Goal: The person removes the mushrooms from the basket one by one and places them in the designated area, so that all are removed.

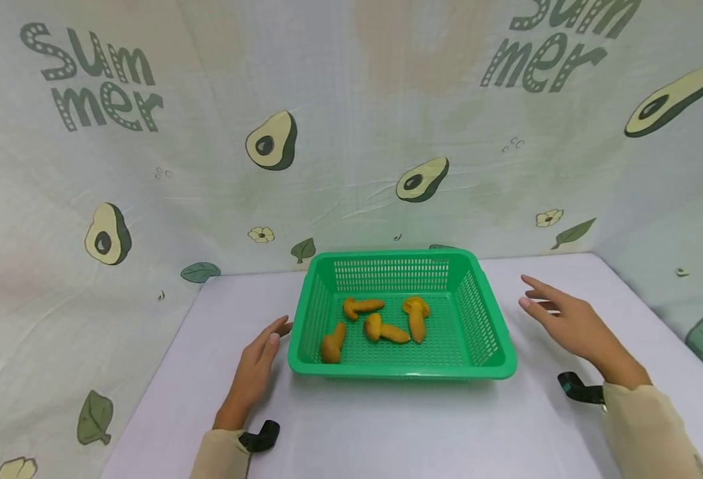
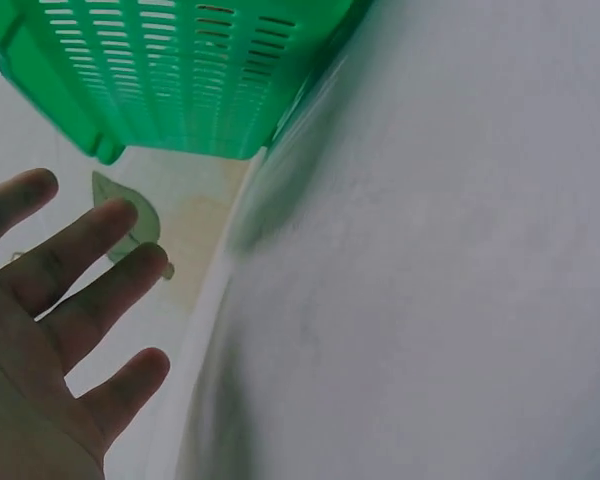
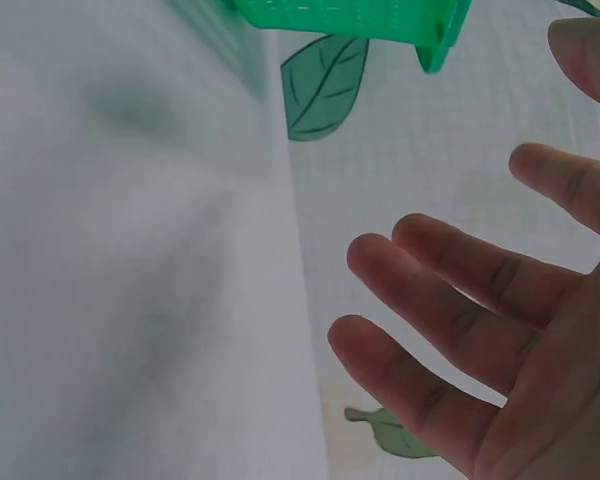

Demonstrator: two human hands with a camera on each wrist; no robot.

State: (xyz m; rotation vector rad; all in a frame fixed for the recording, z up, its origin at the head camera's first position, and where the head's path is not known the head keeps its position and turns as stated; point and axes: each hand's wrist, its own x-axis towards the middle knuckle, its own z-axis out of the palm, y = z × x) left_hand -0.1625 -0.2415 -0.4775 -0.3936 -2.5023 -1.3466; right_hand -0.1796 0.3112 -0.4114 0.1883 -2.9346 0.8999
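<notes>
A green plastic basket (image 1: pixel 402 371) with slotted walls stands on the table, holding several orange-brown mushrooms. One mushroom (image 1: pixel 332 343) lies in its left front corner, another (image 1: pixel 363 306) near the back, a third (image 1: pixel 385 329) in the middle and one (image 1: pixel 416 319) right of that. My left hand (image 1: pixel 254 369) is beside the basket's left wall, fingers extended and holding nothing; in the left wrist view a gap separates the fingers from the basket (image 2: pixel 190 80). Off to the basket's right, my right hand (image 1: pixel 572 322) hovers with spread fingers and an empty palm.
The table (image 1: pixel 423 432) has a pale cover. Behind and at both sides hangs a light cloth (image 1: pixel 339 80) printed with avocados, leaves and lettering. Each wrist carries a black strap mount (image 1: pixel 261 437), and both sleeves are beige.
</notes>
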